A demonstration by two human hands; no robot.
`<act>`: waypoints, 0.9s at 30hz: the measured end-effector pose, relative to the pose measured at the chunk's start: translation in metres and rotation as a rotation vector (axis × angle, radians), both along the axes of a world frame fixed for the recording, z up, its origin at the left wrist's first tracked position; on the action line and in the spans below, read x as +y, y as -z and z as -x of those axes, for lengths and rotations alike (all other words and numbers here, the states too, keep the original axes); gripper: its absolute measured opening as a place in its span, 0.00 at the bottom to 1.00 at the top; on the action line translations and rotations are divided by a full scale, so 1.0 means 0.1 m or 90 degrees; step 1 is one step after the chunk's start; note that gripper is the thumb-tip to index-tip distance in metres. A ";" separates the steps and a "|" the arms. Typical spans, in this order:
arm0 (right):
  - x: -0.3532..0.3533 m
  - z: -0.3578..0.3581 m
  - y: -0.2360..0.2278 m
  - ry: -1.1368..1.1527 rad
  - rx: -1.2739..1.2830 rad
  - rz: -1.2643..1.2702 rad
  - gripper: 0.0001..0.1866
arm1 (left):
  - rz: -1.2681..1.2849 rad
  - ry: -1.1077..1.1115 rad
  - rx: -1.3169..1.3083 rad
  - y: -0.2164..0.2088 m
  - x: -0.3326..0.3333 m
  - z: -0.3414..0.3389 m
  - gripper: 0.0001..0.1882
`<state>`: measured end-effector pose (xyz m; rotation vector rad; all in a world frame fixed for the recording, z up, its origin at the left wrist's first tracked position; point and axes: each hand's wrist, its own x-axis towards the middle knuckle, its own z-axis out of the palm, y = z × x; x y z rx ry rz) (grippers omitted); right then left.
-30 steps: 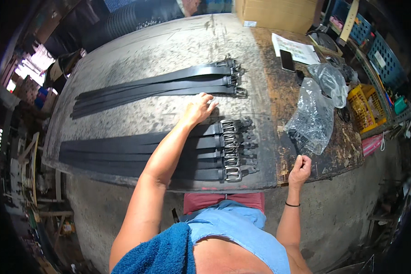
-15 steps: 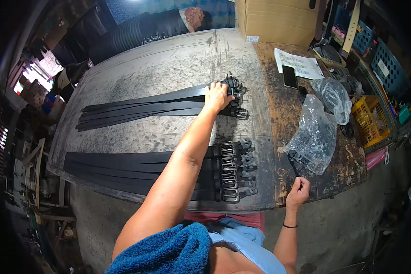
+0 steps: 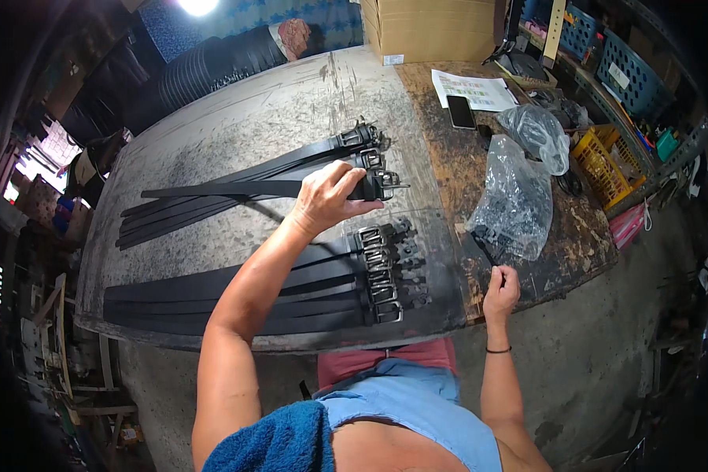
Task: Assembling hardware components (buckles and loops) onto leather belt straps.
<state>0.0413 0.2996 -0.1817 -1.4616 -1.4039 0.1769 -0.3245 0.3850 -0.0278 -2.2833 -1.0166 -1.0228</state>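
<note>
My left hand (image 3: 323,197) is closed on a black belt (image 3: 252,189) just behind its metal buckle (image 3: 389,186); the strap trails left across the far belts. That far group of black belts (image 3: 307,153) lies with its buckles to the right. Nearer me, a row of black belts (image 3: 173,295) lies flat, with silver buckles (image 3: 379,271) lined up at the right. My right hand (image 3: 501,294) pinches a small thin black strip (image 3: 492,259) beside a clear plastic bag (image 3: 519,197) with small black pieces at its mouth.
A phone (image 3: 461,112) rests on a printed sheet (image 3: 480,88) at the back right. Beyond stands a cardboard box (image 3: 440,31). A second plastic bag (image 3: 536,135), a yellow basket (image 3: 606,169) and blue baskets (image 3: 633,79) are at the right. The worktable (image 3: 291,102) is worn.
My left hand has drawn one belt from the far group toward me and left, its buckle now above the near row. My right hand keeps its pinch beside the bag. The view has shifted slightly.
</note>
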 end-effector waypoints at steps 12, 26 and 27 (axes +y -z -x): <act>-0.02 -0.03 0.06 0.003 -0.002 0.013 0.10 | 0.005 0.013 0.029 -0.39 -0.85 0.17 0.30; -0.20 0.30 -0.59 -0.080 0.175 -0.019 0.09 | 0.299 -0.099 -0.182 -0.20 -1.77 0.02 0.15; -0.25 0.41 -0.67 -0.122 0.162 -0.006 0.09 | 0.348 -0.086 -0.254 -0.11 -1.86 -0.02 0.14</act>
